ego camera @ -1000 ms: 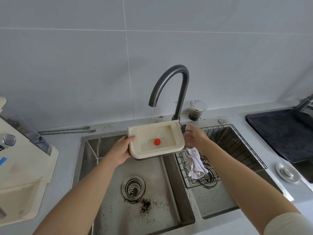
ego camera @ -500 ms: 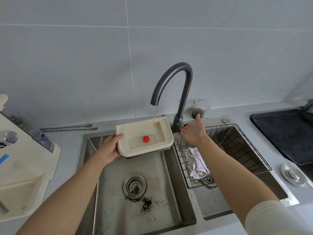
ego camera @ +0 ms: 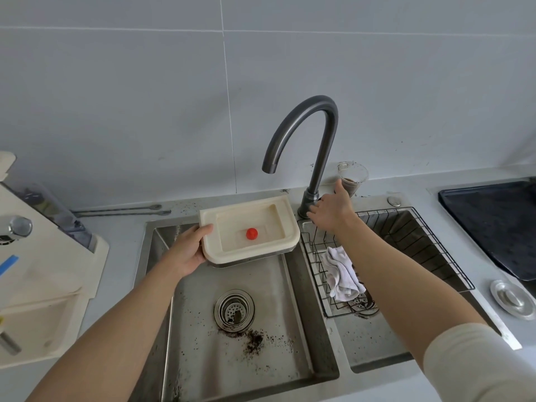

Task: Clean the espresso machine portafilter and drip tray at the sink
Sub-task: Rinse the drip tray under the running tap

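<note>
My left hand (ego camera: 188,250) grips the left edge of the cream drip tray (ego camera: 278,216), held level over the left sink basin (ego camera: 240,358). A red float (ego camera: 251,233) sits in the tray's hollow, which holds a little water. My right hand (ego camera: 330,210) is at the base of the dark curved faucet (ego camera: 319,140), fingers extended against it. No water runs from the spout. The portafilter is not in view.
Coffee grounds lie around the drain (ego camera: 234,310). A wire rack (ego camera: 406,256) with a white cloth (ego camera: 343,274) fills the right basin. A glass with dark liquid (ego camera: 352,178) stands behind the faucet. A cream machine (ego camera: 43,271) is left, a black tray (ego camera: 499,224) right.
The thin water stream from the spout has stopped. My right hand moved from the tray's right edge to the faucet base; the tray shifted slightly left, held by my left hand alone.
</note>
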`<state>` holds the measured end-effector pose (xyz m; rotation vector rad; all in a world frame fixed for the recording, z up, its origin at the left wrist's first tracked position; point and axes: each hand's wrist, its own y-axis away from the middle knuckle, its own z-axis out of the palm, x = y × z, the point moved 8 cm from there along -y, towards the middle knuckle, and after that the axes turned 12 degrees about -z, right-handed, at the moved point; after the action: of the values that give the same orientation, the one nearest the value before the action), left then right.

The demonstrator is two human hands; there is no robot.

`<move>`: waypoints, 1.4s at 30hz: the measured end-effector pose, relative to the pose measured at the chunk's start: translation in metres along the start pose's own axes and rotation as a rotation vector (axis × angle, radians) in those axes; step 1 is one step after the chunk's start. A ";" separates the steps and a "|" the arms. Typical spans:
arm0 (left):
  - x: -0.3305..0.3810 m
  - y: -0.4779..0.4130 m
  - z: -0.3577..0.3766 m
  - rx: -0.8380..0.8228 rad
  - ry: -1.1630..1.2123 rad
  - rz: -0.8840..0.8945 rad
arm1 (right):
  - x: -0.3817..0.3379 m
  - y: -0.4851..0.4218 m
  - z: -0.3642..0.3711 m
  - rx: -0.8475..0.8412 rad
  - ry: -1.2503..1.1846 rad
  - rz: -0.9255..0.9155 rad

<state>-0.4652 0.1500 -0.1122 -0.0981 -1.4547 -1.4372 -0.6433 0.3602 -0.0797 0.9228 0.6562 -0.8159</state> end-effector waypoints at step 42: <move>0.078 0.108 0.015 -0.016 -0.691 0.371 | 0.026 0.046 0.042 -0.428 0.265 -0.105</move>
<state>-0.4370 0.1469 0.0185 -0.9012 -1.8441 -1.1489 -0.5850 0.3316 -0.0614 0.6115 1.0712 -0.6147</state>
